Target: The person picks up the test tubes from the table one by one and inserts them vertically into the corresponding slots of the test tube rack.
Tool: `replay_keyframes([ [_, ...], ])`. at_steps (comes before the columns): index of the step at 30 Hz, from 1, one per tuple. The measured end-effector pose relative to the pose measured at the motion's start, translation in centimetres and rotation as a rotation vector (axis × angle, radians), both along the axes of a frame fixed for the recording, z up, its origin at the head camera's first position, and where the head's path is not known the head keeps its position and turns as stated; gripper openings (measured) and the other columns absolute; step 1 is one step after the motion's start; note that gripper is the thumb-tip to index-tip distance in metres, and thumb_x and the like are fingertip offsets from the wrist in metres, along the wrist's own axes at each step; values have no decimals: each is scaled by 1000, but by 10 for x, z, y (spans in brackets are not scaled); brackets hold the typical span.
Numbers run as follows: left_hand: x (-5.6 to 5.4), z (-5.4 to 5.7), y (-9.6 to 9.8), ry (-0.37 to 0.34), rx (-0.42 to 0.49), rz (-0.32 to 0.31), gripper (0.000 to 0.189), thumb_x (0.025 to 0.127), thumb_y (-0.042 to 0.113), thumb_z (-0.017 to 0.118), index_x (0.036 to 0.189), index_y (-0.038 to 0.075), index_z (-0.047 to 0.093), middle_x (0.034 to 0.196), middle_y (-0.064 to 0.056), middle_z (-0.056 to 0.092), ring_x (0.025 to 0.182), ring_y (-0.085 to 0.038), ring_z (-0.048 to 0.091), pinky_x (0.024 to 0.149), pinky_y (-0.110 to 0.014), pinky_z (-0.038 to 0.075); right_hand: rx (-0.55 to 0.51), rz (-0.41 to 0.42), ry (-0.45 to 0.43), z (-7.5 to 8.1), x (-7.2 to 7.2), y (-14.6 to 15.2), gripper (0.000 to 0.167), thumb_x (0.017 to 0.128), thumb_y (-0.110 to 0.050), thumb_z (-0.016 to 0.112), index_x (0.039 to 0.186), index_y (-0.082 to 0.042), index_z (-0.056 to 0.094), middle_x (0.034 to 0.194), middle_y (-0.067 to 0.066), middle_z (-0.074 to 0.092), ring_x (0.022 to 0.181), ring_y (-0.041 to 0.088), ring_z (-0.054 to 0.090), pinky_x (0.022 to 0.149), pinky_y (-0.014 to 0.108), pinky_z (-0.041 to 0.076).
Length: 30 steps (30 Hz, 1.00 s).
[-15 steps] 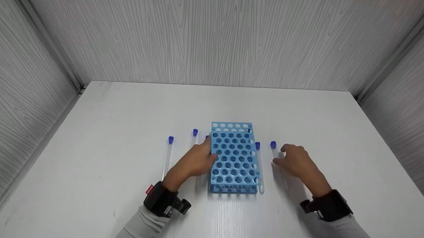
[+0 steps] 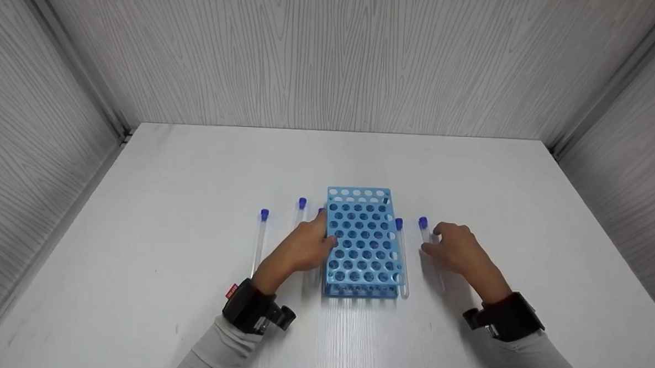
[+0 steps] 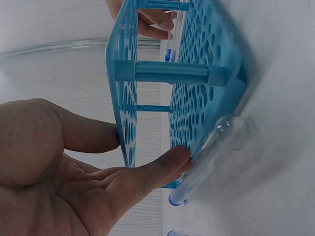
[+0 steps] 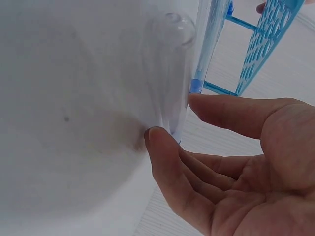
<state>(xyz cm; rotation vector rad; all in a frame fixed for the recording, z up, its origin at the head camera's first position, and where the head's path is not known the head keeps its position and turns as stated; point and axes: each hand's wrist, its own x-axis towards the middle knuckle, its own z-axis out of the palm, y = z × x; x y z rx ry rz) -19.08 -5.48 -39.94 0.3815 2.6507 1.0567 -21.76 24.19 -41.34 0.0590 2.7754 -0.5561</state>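
Observation:
A blue test tube rack [image 2: 361, 235] full of round holes stands on the white table. At its left side my left hand [image 2: 305, 244] grips it, thumb on the upper plate and fingers lower down, as the left wrist view shows. Right of the rack lies a clear test tube [image 4: 172, 73] with a blue cap [image 2: 423, 222]. My right hand [image 2: 460, 248] pinches this tube between thumb and fingertip, below the cap. Another capped tube [image 2: 404, 270] lies between it and the rack, along the rack's right edge.
Left of the rack lie more blue-capped tubes: an outer one [image 2: 260, 242], a middle one [image 2: 299, 216] and one [image 3: 211, 152] close to the rack, partly hidden by my left hand. Grey wood-grain panels [image 2: 333, 57] enclose the table [image 2: 195, 167] at the back and sides.

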Motion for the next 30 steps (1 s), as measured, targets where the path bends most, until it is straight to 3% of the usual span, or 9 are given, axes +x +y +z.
replay_keyframes([
  [4, -1, 0, 0, -5, 2, -1, 67, 106, 18, 47, 160, -4, 14, 152, -21, 49, 106, -27, 61, 85, -39, 48, -19, -16, -20, 0, 0, -1, 55, 97, -27, 64, 138, 9, 53, 121, 29, 64, 85, 26, 66, 63, 31, 55],
  [7, -1, 0, -1, -1, 4, -5, 67, 106, 18, 47, 160, -4, 14, 150, -21, 52, 106, -27, 61, 85, -39, 48, -27, -23, -21, 0, 1, -2, 54, 97, -26, 64, 137, 9, 53, 118, 28, 65, 79, 24, 66, 57, 28, 53],
  [15, 0, 2, -1, 16, 23, -25, 64, 105, 14, 48, 158, -5, 19, 130, -18, 66, 97, -24, 64, 85, -39, 49, 9, 7, 26, -2, 2, -2, 48, 97, -21, 63, 133, 11, 55, 111, 26, 67, 84, 27, 64, 58, 29, 51],
  [30, -1, 1, -1, 7, 5, -14, 65, 105, 16, 47, 159, -5, 17, 142, -22, 58, 104, -27, 62, 91, -42, 48, 4, 13, 73, -4, 2, 0, 43, 96, -15, 61, 129, 12, 58, 110, 29, 68, 81, 27, 64, 56, 29, 49],
])
